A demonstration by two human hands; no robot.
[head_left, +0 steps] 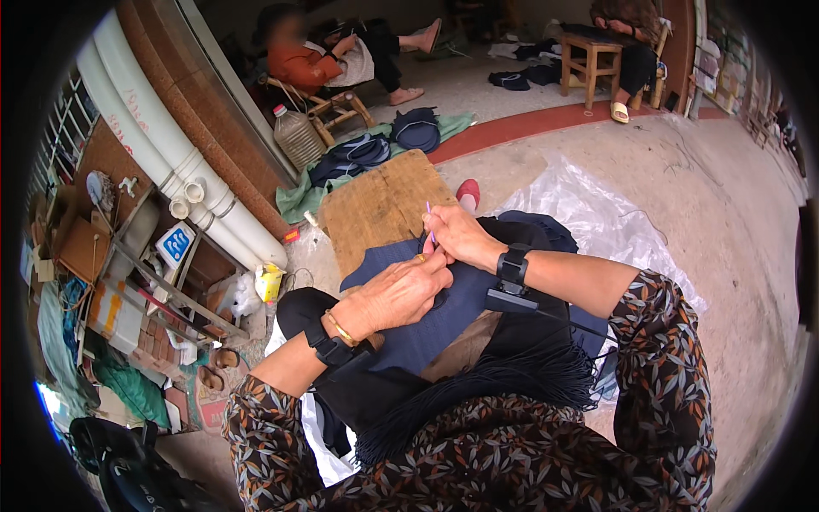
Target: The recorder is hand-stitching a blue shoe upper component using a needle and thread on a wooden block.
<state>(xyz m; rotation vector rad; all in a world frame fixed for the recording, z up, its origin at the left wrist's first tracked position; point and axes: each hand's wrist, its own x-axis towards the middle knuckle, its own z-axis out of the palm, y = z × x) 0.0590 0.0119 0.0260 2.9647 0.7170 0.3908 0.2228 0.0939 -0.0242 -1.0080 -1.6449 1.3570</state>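
Note:
My left hand [401, 292] rests on a dark blue piece of fabric [444, 320] spread across my lap, pinching it near its upper edge. My right hand [456, 235] is closed on a thin purple hook-like needle [429, 220] that points up, right beside the left fingertips. A bundle of black cords [503, 384] lies over my lap below the fabric. Both wrists carry black bands. The fabric's far edge lies against a worn wooden board [380, 205].
Clear plastic sheeting [589, 213] covers the concrete floor to the right. White pipes [179, 162] lean along the left wall beside cluttered shelves. A plastic bottle [296, 135], dark fabric pieces [375, 145], a wooden stool [590, 61] and two seated people are farther off.

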